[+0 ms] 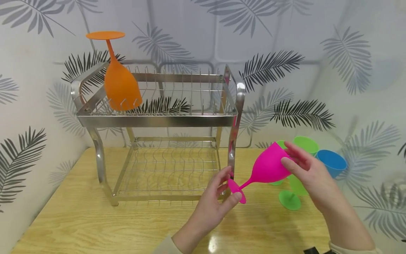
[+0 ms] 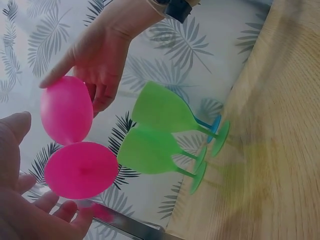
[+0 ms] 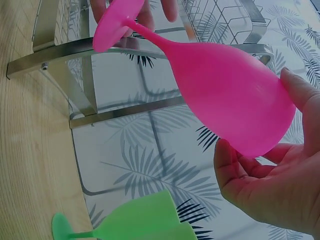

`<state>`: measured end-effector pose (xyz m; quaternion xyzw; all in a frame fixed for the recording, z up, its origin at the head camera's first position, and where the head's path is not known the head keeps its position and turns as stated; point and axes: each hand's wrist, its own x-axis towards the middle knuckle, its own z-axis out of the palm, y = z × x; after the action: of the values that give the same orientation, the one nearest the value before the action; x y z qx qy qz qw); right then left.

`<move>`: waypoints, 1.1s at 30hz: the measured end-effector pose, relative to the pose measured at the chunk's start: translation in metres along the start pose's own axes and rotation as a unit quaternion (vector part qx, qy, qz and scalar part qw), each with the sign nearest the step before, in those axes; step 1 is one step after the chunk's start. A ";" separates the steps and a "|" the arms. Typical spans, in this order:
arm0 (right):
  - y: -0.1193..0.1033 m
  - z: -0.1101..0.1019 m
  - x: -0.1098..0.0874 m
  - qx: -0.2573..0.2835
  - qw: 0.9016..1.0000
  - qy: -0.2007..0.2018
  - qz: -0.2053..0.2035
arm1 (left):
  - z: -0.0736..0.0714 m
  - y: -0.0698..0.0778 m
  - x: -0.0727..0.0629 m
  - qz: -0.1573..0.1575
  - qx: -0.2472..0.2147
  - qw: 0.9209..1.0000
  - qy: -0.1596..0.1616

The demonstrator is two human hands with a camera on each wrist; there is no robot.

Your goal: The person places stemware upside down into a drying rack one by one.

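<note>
A pink plastic wine glass (image 1: 271, 165) is held tilted in the air, its bowl up to the right and its foot (image 2: 81, 171) down to the left. My right hand (image 1: 312, 176) grips the bowl near the rim, thumb on one side and fingers on the other. Around the foot lies my left hand (image 1: 214, 197), fingers spread and slightly bent; the left wrist view shows its thumb apart from the foot, with fingertips close to the lower edge. An orange wine glass (image 1: 122, 84) leans upside down on the left of the rack's upper tier.
A two-tier metal dish rack (image 1: 158, 121) stands on the wooden table (image 1: 127, 225), against a leaf-patterned wall. Right of it, behind the right hand, are green wine glasses (image 2: 160, 107) and a blue one (image 1: 331, 162), all upright.
</note>
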<state>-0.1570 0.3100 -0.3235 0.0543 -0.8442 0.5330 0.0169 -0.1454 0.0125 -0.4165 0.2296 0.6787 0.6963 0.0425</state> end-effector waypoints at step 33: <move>0.006 0.028 0.009 0.262 0.965 0.011 -0.004 | -0.017 0.001 0.000 0.064 -0.112 0.990 0.049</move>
<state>-0.1662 0.2865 -0.3406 0.0543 -0.6749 0.7358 0.0131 -0.1513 -0.0034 -0.4147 0.2321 0.5816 0.7796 -0.0105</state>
